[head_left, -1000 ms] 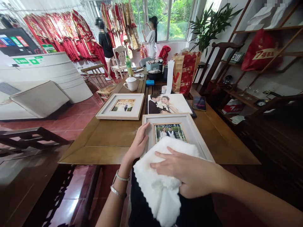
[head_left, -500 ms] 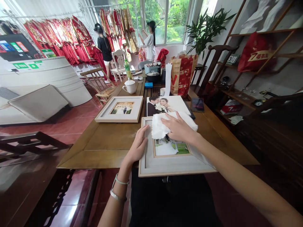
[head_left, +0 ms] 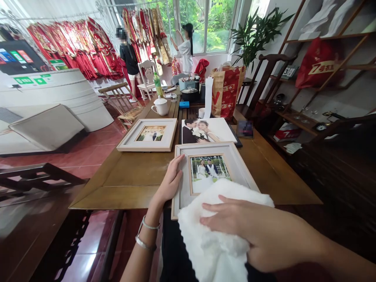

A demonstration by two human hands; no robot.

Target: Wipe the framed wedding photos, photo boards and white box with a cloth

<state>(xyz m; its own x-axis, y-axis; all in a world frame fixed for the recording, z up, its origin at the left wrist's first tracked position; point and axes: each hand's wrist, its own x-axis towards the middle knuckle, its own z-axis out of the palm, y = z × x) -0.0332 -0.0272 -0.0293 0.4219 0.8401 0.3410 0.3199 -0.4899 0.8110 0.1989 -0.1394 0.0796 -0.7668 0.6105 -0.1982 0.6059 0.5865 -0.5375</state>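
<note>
A pale wooden picture frame point(head_left: 182, 196) with a wedding photo of two seated people lies at the near table edge, jutting slightly past it. My left hand point(head_left: 172, 176) grips its left side, fingers along the rim and thumb near the edge. Over the lower part of the frame hangs a fluffy white cloth point(head_left: 205, 235), its loose end drooping below the table edge. My right hand point(head_left: 243, 223) presses and holds the cloth from above, its fingers partly sunk in the folds. The frame's lower right corner is hidden under cloth and hand.
Another framed photo point(head_left: 125, 143) lies at the left of the wooden table point(head_left: 117, 192). Behind my frame is a large couple's photo print point(head_left: 223, 131). Farther back stand a white lidded cup point(head_left: 161, 106), a green bottle point(head_left: 158, 84) and a paper bag point(head_left: 227, 92). Two people are near hanging red garments.
My right hand has pulled the white cloth from the frame's top down toward me, uncovering the photo's upper part. My left hand stays on the frame's left side.
</note>
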